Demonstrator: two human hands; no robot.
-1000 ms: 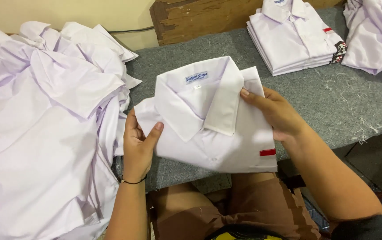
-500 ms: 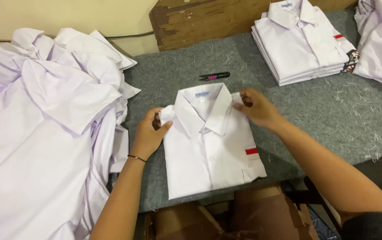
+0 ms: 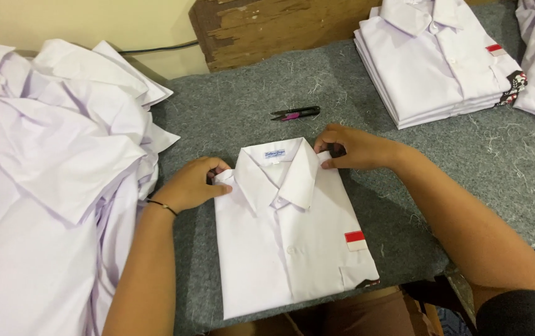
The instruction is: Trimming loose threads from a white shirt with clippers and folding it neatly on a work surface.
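With my left hand [image 3: 187, 186] and right hand [image 3: 349, 148] pinching the folded shirt [image 3: 289, 236] at its shoulders, an uneven tug could skew the collar [image 3: 280, 171] or spring the fold.

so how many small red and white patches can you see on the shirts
2. One red and white patch is on the folded white shirt between the hands; one is on the top shirt of the stack at upper right. Others may be hidden.
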